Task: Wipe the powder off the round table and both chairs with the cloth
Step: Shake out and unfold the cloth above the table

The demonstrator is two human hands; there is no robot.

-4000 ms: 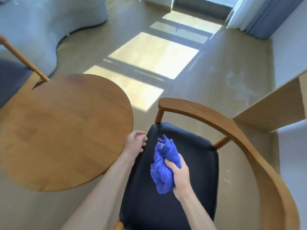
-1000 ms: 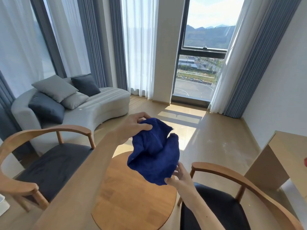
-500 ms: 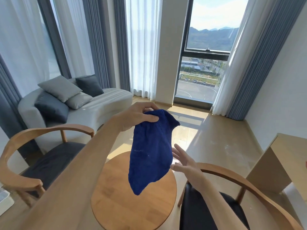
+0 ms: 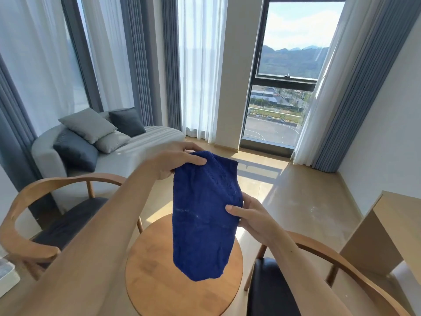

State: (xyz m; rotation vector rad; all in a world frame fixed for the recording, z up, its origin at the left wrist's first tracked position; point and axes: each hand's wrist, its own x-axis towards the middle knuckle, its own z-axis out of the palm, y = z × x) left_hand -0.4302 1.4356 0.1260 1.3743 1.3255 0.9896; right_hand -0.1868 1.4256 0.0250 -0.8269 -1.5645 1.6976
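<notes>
A dark blue cloth point(image 4: 202, 215) hangs in the air above the round wooden table point(image 4: 155, 283). My left hand point(image 4: 180, 159) pinches its top edge. My right hand point(image 4: 250, 216) pinches its right edge about halfway down. Faint pale streaks show on the cloth. One wooden chair with a dark seat point(image 4: 66, 222) stands left of the table. The other chair point(image 4: 271, 290) stands to the right, under my right forearm. I see no powder on the table top.
A grey curved sofa point(image 4: 127, 153) with several cushions sits behind the left chair. A light wooden desk point(image 4: 387, 226) stands at the right wall. A white box point(image 4: 6, 274) lies at the left edge. White dust marks the floor point(image 4: 309, 208) near the desk.
My right hand, open beside the cloth half a second ago, has taken hold of its right edge. My left hand still holds the top. The cloth hangs spread instead of bunched.
</notes>
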